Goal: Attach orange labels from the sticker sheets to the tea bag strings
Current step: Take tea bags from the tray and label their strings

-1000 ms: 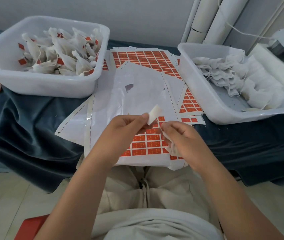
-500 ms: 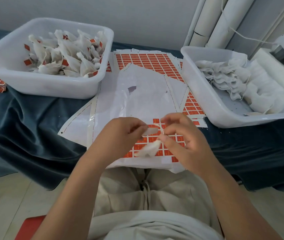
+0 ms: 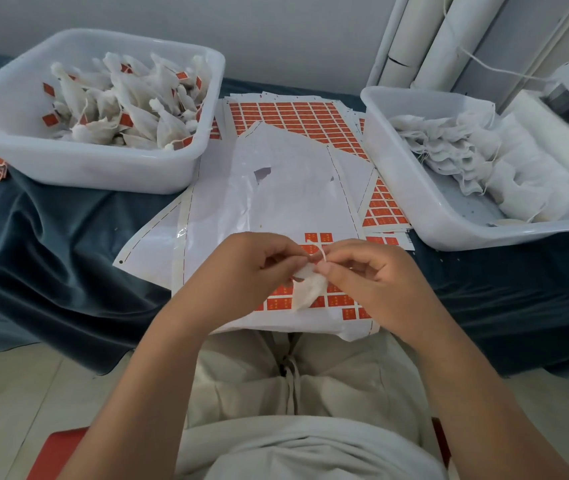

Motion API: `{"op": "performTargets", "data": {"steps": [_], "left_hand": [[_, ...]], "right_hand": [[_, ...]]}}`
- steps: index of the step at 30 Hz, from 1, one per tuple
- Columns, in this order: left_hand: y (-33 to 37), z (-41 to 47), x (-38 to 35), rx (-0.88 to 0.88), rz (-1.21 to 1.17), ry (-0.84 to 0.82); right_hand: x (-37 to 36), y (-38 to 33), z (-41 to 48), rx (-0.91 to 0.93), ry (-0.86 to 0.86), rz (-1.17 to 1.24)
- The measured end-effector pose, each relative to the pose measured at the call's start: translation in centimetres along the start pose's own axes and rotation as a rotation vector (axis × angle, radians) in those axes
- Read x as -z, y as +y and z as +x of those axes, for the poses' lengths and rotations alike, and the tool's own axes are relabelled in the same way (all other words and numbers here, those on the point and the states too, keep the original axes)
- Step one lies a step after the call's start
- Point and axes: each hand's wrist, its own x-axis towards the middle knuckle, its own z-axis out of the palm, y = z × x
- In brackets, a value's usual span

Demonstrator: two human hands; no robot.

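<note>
A limp white tea bag (image 3: 307,289) hangs over the mostly peeled sticker sheet (image 3: 276,209), thin string (image 3: 323,253) looping at its 12 o'clock; orange labels (image 3: 340,301) remain beneath.

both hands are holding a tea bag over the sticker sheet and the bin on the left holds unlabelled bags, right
Not quite. In the head view the left bin holds bags already carrying orange labels. The left hand and right hand do hold a tea bag over the sticker sheet.

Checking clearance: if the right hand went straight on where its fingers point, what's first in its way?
The tea bag it pinches, then, probably, the left hand right behind it.
</note>
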Motion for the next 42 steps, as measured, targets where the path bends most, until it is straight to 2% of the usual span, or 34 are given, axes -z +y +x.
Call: {"op": "performTargets", "data": {"steps": [8,14,19,22,25,28,30,33,38,42], "left_hand": [[0.5,0.3,0.1,0.061,-0.105,0.086],[1.0,0.1,0.0,0.157,-0.352,0.077],[0.6,0.5,-0.2,0.378,-0.441,0.079],[0.6,0.4,0.1,0.429,-0.559,0.068],[0.5,0.4,-0.4,0.418,-0.515,0.148],[0.7,0.5,-1.5,0.289,-0.359,0.286],[0.9,0.5,-2.2,0.218,-0.398,0.308],[0.9,0.5,-2.7,0.189,-0.437,0.277],[0.9,0.2,-3.5,0.142,-0.489,0.114],[1.2,0.2,-3.9,0.145,-0.505,0.081]], "right_hand": [[0.1,-0.3,-0.2,-0.116,0.035,0.07],[0.0,-1.1,-0.2,-0.187,0.105,0.149],[-0.1,-1.2,-0.4,-0.196,0.122,0.15],[-0.2,-1.2,-0.4,-0.178,0.12,0.164],[-0.4,-0.9,-0.3,-0.147,0.098,0.187],[-0.8,-0.8,-0.1,-0.065,0.048,0.157],[-1.0,-0.7,-0.1,-0.005,0.021,0.095],[-1.2,-0.5,-0.1,0.051,0.019,-0.024],[-1.4,-0.4,-0.1,0.062,0.125,0.028],[-0.9,-0.3,0.1,0.048,0.228,0.015]]}}
